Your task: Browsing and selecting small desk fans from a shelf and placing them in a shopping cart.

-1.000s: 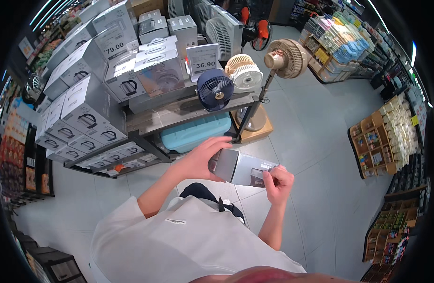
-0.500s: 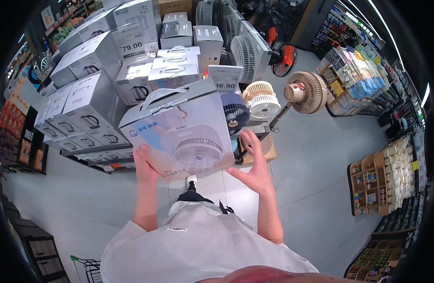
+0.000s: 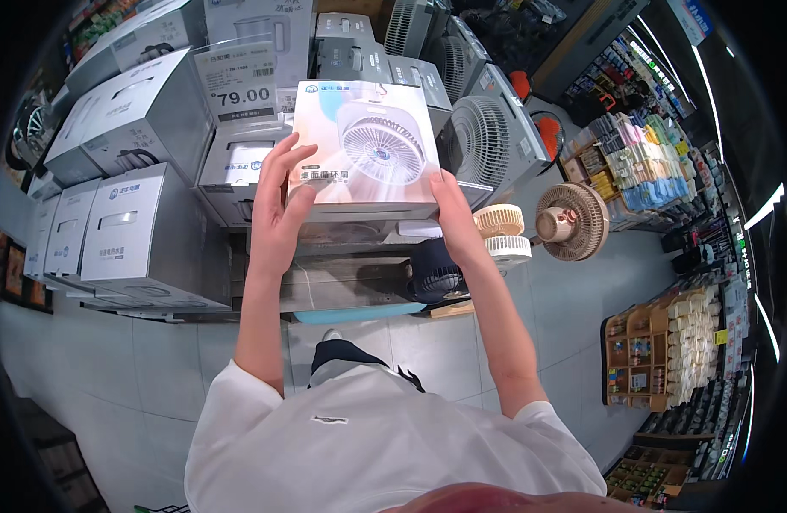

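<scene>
Fan box held at both sides over the shelf stack.

The fan box (image 3: 364, 145) is gripped between the left hand (image 3: 278, 205), fingers spread flat on its left edge, and the right hand (image 3: 452, 214), fingers mostly hidden behind the right edge. Contents unseen. Grey cartons (image 3: 146, 227) are stacked at the shelf's left end; small fans (image 3: 500, 231) stand at its right end.

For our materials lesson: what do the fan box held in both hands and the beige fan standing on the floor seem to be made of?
Fan box: apparently printed cardboard with a glossy finish, given its sharp folded edges and sheen; left hand and right hand grip its sides. Beige standing fan: probably moulded plastic, matte, judging by its fine uniform grille.
</scene>
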The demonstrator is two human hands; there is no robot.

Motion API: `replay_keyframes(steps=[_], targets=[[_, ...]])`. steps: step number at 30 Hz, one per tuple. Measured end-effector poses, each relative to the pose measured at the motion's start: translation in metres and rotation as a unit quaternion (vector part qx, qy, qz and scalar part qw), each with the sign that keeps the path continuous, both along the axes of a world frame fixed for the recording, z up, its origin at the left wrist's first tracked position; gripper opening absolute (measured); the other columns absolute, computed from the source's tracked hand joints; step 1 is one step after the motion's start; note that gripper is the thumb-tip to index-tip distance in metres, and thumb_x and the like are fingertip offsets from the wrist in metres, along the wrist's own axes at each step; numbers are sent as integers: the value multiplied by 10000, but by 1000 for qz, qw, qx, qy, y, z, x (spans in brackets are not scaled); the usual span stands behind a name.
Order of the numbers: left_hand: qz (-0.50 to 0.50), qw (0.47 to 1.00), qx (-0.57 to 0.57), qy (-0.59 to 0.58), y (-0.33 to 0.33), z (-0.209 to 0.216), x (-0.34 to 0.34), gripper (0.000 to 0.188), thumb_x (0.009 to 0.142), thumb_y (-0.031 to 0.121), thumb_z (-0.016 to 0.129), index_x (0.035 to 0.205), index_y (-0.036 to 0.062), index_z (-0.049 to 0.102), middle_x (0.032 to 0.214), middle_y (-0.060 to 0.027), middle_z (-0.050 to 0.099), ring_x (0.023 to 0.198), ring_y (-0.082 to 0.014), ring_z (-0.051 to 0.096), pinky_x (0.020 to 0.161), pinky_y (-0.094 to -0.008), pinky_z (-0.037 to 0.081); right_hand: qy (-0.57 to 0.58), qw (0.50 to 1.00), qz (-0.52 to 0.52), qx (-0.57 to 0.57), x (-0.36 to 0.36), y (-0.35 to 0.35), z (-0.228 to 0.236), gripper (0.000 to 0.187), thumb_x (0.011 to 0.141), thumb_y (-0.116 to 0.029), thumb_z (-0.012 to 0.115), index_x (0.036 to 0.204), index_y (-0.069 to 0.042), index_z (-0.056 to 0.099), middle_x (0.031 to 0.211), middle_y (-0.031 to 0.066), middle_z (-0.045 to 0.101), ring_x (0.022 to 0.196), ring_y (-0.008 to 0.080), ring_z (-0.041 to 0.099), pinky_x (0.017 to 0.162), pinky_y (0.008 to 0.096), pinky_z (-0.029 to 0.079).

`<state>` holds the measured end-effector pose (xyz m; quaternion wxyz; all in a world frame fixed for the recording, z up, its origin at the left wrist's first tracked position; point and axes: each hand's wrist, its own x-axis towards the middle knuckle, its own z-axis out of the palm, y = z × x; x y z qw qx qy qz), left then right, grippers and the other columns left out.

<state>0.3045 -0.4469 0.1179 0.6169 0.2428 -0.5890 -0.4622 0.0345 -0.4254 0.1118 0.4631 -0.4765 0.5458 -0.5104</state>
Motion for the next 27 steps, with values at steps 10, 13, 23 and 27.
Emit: replay_keyframes(steps=[10, 13, 23, 27], targets=[[235, 941, -55, -236, -17, -18, -12, 489, 752, 32, 754, 1211, 71, 591, 1395, -113, 508, 1343, -313, 445, 1082, -423, 402, 238, 969, -20, -63, 15, -11, -24, 709, 843, -221, 729, 1431, 2, 401, 1304, 235, 569, 1251, 375, 521, 1041, 442, 407], [335, 900, -84, -264, -2, -25, -8, 410, 783, 4, 723, 1170, 51, 597, 1365, -118, 509, 1267, -277, 502, 1048, -387, 426, 272, 952, -66, -126, 17, 7, -23, 654, 843, -178, 717, 1410, -12, 438, 1311, 209, 571, 1233, 354, 540, 1039, 435, 417], [280, 866, 278, -308, 193, -215, 31, 140, 869, 78, 657, 992, 13, 637, 896, -119, 688, 861, -218, 672, 790, -321, 522, 24, 974, 224, -12, -6, 124, -95, 234, 902, -111, 669, 1118, -28, 633, 989, 74, 714, 957, 164, 678, 855, 312, 515], [237, 693, 536, -420, 396, -430, 30, 318, 863, 301, 676, 1038, 36, 660, 925, -143, 707, 864, -246, 692, 798, -369, 538, 39, 877, 478, -6, 14, 171, -115, 260, 927, -144, 657, 1164, -40, 626, 1045, 97, 691, 1002, 219, 656, 888, 337, 522]])
